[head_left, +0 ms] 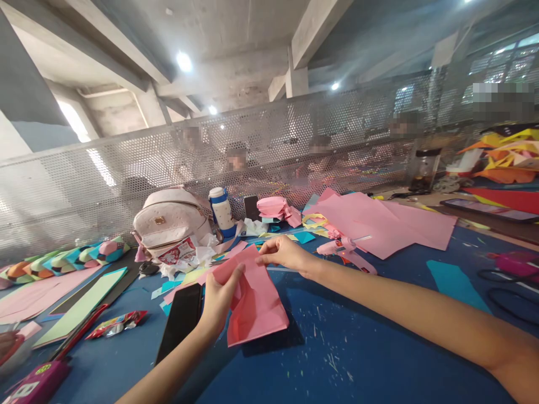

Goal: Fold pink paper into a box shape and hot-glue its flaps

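Between both hands, raised over the blue table, is a folded piece of pink paper [263,306], creased along its left side. My left hand [221,294] pinches its left edge, thumb on top. At the far upper edge my right hand [284,252] grips the paper between thumb and fingers. Under my left wrist lies a black phone [179,320]. Just right of my right hand, a pink hot glue gun [347,252] rests on its side. Wide pink sheets [379,219] are spread out behind it.
A pale backpack [170,216] and a blue-and-white bottle [222,210] stand against the perforated metal screen [269,146]. Paper scraps litter the middle. On the left are green paper strips [84,308], a snack wrapper [118,324] and a purple tool [40,381]. A teal sheet [457,283] lies right.
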Motion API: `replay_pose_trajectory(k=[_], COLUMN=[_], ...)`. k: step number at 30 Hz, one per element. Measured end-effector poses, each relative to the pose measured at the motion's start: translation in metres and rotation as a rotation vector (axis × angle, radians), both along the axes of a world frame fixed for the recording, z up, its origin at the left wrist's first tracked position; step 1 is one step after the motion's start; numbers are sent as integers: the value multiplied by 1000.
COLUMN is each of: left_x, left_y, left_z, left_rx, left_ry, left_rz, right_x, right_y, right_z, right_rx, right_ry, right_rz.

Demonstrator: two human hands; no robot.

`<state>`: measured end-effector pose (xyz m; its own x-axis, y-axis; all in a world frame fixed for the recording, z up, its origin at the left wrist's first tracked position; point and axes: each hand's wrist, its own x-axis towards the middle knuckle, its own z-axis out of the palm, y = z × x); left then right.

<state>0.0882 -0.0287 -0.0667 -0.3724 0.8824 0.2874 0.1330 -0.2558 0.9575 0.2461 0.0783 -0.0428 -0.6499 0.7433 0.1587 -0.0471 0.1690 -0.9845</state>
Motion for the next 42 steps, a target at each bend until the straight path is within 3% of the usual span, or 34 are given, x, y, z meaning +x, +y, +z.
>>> replay_pose_trajectory(k=[21,27,34,42], left_x=[6,4,4,9], left_y=[-4,-1,-1,-4], left_z=[-4,-9,-8,-5], left_rx=[-22,-39,-56,-65], left_ry=[-87,-60,-25,7], left_rz=[-70,-32,-41,-29], right_x=[-2,3,3,-1], right_y=[-6,-1,6,1], right_z=[-1,4,-5,-9], right_rx=[31,-27,-115,-5], right_ry=[81,41,-15,-22], right_rz=[-75,-79,-62,-92])
